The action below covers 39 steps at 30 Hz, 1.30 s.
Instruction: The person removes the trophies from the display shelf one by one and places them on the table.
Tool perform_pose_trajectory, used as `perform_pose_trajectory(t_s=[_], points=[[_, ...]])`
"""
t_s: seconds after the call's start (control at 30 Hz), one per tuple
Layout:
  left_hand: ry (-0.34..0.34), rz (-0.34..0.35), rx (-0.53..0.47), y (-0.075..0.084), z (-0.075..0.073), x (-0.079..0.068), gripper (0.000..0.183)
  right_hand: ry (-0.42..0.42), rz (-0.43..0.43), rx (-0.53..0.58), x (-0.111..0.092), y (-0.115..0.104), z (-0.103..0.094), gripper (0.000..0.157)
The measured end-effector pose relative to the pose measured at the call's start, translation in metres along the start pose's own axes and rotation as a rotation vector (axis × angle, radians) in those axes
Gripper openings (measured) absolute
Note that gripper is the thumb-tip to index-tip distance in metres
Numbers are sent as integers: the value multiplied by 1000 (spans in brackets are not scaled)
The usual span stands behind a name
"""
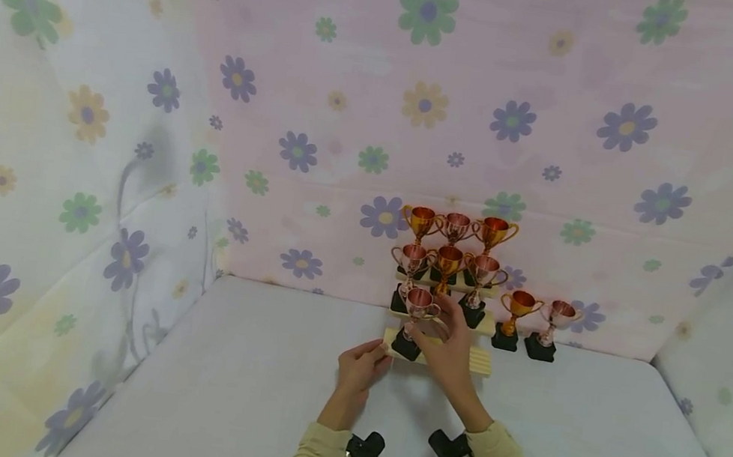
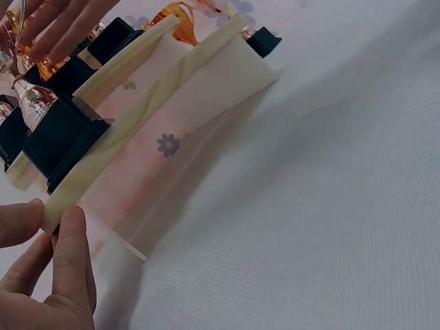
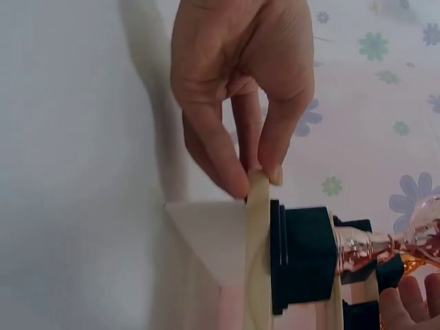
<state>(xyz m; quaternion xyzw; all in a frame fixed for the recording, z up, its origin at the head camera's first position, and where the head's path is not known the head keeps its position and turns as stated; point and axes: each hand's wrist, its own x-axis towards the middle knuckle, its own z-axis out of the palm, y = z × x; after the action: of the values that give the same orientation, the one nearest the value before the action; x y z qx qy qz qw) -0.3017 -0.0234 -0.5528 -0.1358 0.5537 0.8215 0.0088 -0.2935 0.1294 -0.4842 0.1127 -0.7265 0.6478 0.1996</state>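
A tiered stand with pale wooden steps (image 1: 480, 362) carries small trophy cups on black bases. At the left end of its lowest step, my left hand (image 1: 360, 367) pinches the wood between thumb and fingers, plainly seen in the left wrist view (image 2: 51, 275). A rose-gold trophy (image 1: 407, 345) stands upright near that end of the step. My right hand (image 1: 451, 344) holds this trophy from its right side, thumb by the stem and fingers behind the cup. In the right wrist view only some right fingers (image 3: 412, 302) show, beside the trophy (image 3: 306, 254).
Gold and rose-gold trophies fill the middle row (image 1: 450, 259) and top row (image 1: 457, 227). Right of the stand, a gold trophy (image 1: 505, 338) and a rose-gold trophy (image 1: 540, 348) stand on the white table (image 1: 240, 387). Flowered cloth (image 1: 353, 106) hangs close behind.
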Motion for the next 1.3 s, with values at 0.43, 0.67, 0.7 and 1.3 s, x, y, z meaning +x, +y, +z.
perform_pose_trajectory(t_s=[0.43,0.67,0.7,1.3], points=[[1,-3,-19,0,1,-3,32,52,-6,66,7,-1,19,61],[-11,8,-32,0,1,-4,32,53,-14,80,8,-1,20,54],[-13,9,-32,0,1,-4,32,49,-18,78,8,-2,20,53],[9,4,-19,1,0,2,31,-2,-69,-9,-5,-2,-1,47]])
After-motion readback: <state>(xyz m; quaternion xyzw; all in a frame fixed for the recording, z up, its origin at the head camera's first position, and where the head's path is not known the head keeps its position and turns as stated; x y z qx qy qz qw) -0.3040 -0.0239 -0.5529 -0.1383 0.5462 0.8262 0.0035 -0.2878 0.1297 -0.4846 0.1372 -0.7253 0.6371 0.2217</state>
